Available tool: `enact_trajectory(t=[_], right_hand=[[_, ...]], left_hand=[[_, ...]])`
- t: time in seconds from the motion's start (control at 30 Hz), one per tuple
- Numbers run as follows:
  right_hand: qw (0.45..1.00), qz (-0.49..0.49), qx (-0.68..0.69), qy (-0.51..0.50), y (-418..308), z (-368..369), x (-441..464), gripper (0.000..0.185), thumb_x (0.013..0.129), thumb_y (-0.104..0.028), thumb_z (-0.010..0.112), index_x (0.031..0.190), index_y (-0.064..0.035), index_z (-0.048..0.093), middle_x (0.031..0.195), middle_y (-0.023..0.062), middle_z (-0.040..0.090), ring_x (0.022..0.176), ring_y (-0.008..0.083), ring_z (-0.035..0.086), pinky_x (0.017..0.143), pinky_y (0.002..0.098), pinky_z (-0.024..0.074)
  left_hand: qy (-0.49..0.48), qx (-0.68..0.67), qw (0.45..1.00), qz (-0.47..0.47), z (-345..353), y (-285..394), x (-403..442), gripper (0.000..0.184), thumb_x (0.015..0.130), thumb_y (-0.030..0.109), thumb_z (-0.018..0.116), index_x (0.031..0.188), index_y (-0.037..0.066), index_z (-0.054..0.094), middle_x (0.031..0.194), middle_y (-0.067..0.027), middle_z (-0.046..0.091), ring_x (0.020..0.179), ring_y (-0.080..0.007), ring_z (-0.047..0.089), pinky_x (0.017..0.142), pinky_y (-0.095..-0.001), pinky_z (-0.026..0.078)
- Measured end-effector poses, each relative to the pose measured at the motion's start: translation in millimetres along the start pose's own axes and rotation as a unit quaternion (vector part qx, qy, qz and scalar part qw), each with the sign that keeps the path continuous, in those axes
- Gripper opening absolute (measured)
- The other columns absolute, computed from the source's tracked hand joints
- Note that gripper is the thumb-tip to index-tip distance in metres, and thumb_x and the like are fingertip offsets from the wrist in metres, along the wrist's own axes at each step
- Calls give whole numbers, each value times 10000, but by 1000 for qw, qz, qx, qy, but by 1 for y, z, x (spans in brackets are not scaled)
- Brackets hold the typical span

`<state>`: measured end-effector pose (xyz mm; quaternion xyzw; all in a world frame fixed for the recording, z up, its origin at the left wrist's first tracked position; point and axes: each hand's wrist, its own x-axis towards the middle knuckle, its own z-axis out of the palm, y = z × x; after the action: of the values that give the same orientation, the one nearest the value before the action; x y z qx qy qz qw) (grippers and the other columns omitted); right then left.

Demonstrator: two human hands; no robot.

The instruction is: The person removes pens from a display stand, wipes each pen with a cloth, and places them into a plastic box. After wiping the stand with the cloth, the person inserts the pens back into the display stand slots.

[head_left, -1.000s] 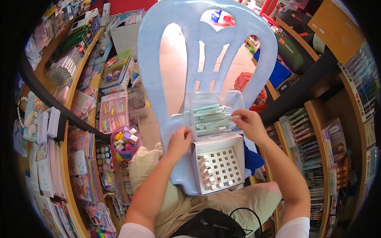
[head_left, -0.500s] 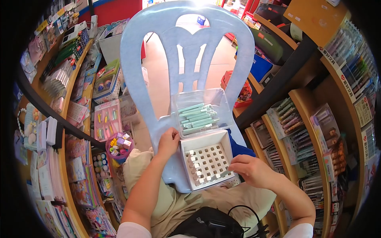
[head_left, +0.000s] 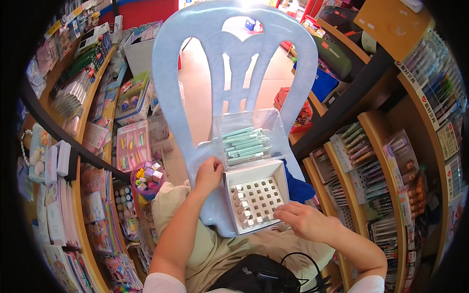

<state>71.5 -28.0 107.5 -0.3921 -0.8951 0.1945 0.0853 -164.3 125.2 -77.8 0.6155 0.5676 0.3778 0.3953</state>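
A white box (head_left: 259,173) sits on the light blue plastic chair (head_left: 168,93). Its insert has rows of square holes, and several white stick-like pieces (head_left: 243,205) stand upright along the left and front rows. Over the box's front right corner, my right hand (head_left: 305,219) is pinched; what its fingertips hold, if anything, is hidden. My left hand (head_left: 209,175) is closed beside the upper left corner of the box, its fingertips partly out of sight. Just behind the box, a clear plastic case (head_left: 274,122) holds several pale green pens (head_left: 244,141).
Shelves of stationery rise on both sides, with pens (head_left: 361,180) on the right and notebooks (head_left: 58,210) on the left. A pink basket (head_left: 148,190) of small items stands left of the chair. Dark blue cloth (head_left: 299,188) lies right of the box.
My right hand has shifted slightly left and down, closer over the box's front right corner. The white piece that showed at its fingertips is now mostly hidden. My left hand stays by the box.
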Motion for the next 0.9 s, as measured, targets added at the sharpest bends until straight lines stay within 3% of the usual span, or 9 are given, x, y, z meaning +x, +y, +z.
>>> enact_trajectory(t=[0.33, 0.5, 0.57, 0.7, 0.8, 0.9], right_hand=[[993, 92, 66, -24, 21, 30, -5, 396, 746, 41, 559, 1129, -37, 496, 934, 192, 602, 879, 349, 602, 729, 406, 503], [994, 82, 57, 44, 34, 9, 8, 428, 726, 40, 607, 1132, -35, 496, 954, 186, 580, 883, 360, 589, 744, 419, 486], [992, 107, 29, 67, 43, -6, 23, 337, 742, 33, 601, 1063, -46, 537, 905, 161, 574, 862, 360, 585, 746, 393, 485], [977, 134, 54, 157, 89, -14, 71, 140, 774, 11, 564, 912, -12, 576, 869, 194, 597, 826, 385, 585, 743, 403, 474], [974, 186, 41, 126, 135, 2, 107, 148, 786, 6, 536, 917, -13, 601, 901, 208, 621, 858, 386, 594, 754, 416, 478], [959, 280, -35, -6, 168, 24, 137, 184, 790, -70, 615, 959, 2, 608, 933, 190, 646, 899, 342, 619, 780, 388, 486]], left_hand=[[-6, -6, 1000, -5, 0, -1, 0, 114, 822, 125, 589, 830, 11, 586, 714, -143, 640, 657, -255, 626, 619, -350, 482], [-11, 5, 1000, -22, -1, 2, -1, 114, 819, 121, 595, 843, 10, 587, 722, -151, 640, 666, -269, 628, 625, -360, 484], [-16, 7, 999, -27, -2, 8, -2, 118, 820, 123, 596, 849, 9, 587, 727, -154, 641, 672, -274, 630, 628, -364, 486], [-5, -5, 1000, -13, 1, 3, 0, 124, 823, 127, 594, 852, 7, 587, 733, -156, 643, 678, -276, 633, 632, -366, 487], [-13, -12, 1000, -23, 0, 6, -1, 126, 826, 128, 592, 855, 5, 588, 735, -158, 643, 681, -274, 634, 632, -365, 486], [-16, -19, 999, -33, -3, 9, 0, 127, 827, 128, 591, 855, 5, 589, 735, -159, 642, 679, -271, 634, 631, -364, 486]])
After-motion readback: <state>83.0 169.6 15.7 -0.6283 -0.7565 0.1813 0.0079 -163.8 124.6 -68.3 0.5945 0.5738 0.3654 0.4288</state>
